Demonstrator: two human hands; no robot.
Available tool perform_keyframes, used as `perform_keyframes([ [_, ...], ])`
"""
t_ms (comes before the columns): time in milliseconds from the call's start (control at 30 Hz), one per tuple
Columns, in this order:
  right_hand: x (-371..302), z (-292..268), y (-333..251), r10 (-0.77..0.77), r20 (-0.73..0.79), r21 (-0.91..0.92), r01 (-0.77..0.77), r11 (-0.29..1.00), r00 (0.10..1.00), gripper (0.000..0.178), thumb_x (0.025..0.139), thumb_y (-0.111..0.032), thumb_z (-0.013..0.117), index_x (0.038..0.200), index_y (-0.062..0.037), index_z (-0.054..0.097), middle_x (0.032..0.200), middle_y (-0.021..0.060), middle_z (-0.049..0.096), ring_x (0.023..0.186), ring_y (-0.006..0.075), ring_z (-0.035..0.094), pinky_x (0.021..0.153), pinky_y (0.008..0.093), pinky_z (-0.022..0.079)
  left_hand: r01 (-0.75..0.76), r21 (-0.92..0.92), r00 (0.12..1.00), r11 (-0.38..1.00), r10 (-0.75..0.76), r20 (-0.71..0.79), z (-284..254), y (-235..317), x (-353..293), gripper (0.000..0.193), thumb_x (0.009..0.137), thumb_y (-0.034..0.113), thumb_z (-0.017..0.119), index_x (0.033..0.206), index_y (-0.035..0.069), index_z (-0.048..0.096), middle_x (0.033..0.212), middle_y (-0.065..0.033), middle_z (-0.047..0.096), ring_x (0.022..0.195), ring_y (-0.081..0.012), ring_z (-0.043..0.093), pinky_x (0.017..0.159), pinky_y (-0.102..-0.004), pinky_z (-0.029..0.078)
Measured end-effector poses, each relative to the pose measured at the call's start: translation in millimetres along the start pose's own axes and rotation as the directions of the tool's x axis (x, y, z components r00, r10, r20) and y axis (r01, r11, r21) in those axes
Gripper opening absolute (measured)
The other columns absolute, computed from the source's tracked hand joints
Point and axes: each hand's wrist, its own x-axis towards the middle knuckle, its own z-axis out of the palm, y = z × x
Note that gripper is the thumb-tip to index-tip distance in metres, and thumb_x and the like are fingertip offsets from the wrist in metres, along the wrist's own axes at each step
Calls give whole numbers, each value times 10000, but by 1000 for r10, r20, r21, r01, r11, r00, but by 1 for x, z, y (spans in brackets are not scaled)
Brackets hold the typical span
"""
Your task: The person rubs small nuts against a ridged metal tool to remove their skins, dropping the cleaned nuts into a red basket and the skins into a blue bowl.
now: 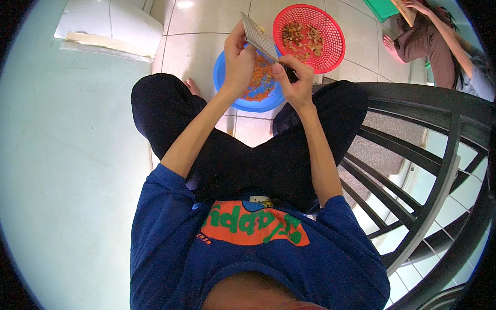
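Note:
In my right hand (pixel 295 83) is the black handle of a crinkle-cut knife (pixel 258 37), a wide grey blade with a ridged face. The blade is tilted up to the left, and a small yellowish bit sits near its far edge. My left hand (pixel 240 62) is closed at the blade's left side, its fingers partly hidden behind the metal. Whether it also holds a small piece there, I cannot tell. Under both hands stands a blue basin (pixel 220 80) with many small orange pieces (pixel 261 79) in it.
A red perforated basket (pixel 335 35) with brownish scraps stands beyond the basin to the right. At the far right another person (pixel 435 44) sits with a hand on a wooden board (pixel 401 10) by a green container (pixel 378 5). Black railings (pixel 412 144) run along my right; a pale wall (pixel 67 165) is on my left.

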Motion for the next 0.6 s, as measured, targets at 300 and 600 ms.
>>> perform_keyframes([
  [300, 2, 2, -2, -69, -37, 57, 71, 996, 997, 255, 956, -230, 620, 862, 6, 618, 648, -15, 534, 557, 56, 445, 507, 236, 319, -18, 204, 999, 979, 8, 52, 2, -4, -7, 70, 970, 99, 550, 975, 31, 565, 811, 28, 550, 768, -64, 506, 651, -240, 416],
  [600, 8, -4, 2, 255, -231, 446, -131, 885, 939, 188, 983, -173, 589, 869, -27, 558, 714, 39, 645, 604, 82, 577, 563, 233, 449, -42, 266, 983, 963, -8, 181, -7, -3, 4, 218, 1011, 227, 534, 881, 52, 530, 740, 44, 464, 686, -40, 420, 609, -213, 351],
])
